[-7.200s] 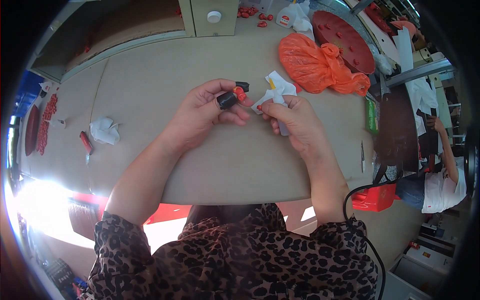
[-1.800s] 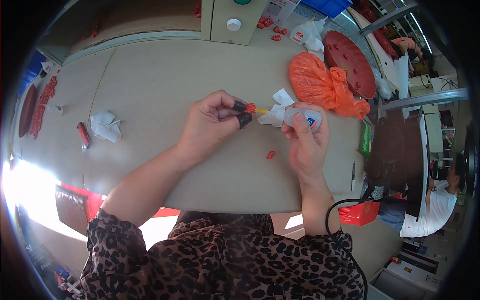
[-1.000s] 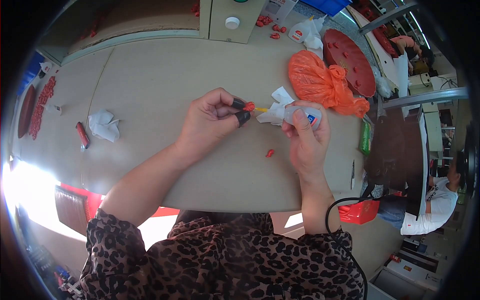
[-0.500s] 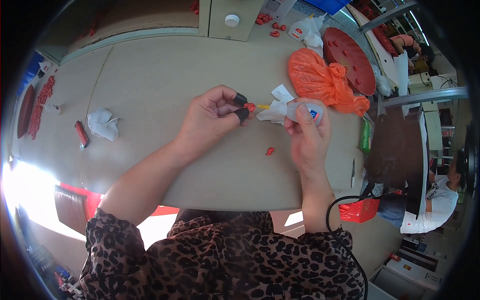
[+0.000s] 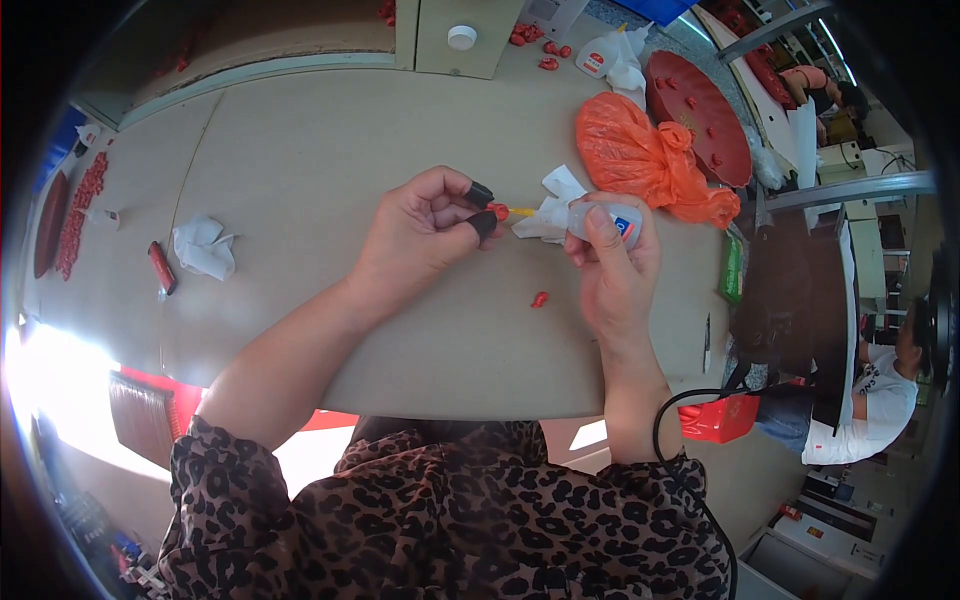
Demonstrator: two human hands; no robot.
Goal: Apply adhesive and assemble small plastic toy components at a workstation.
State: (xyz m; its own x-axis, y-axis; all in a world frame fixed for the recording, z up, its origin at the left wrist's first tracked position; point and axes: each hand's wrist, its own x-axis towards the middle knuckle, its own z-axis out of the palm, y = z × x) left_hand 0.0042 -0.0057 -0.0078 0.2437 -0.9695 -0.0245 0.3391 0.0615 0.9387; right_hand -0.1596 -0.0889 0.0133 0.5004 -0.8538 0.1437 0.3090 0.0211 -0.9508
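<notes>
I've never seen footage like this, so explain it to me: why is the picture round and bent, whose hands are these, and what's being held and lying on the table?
A wide fisheye camera on the person's head looks down, so straight edges bend. Both forearms entering from below are the wearer's own. The left hand, with dark caps on two fingertips, pinches a small red piece. The right hand grips a small squeeze bottle wrapped in white tissue, its yellow nozzle touching that piece. On the table lie another red piece, an orange plastic bag, crumpled tissue and a red marker.

Orange bag (image 5: 640, 160) crowds right; table (image 5: 300, 180) open left.
</notes>
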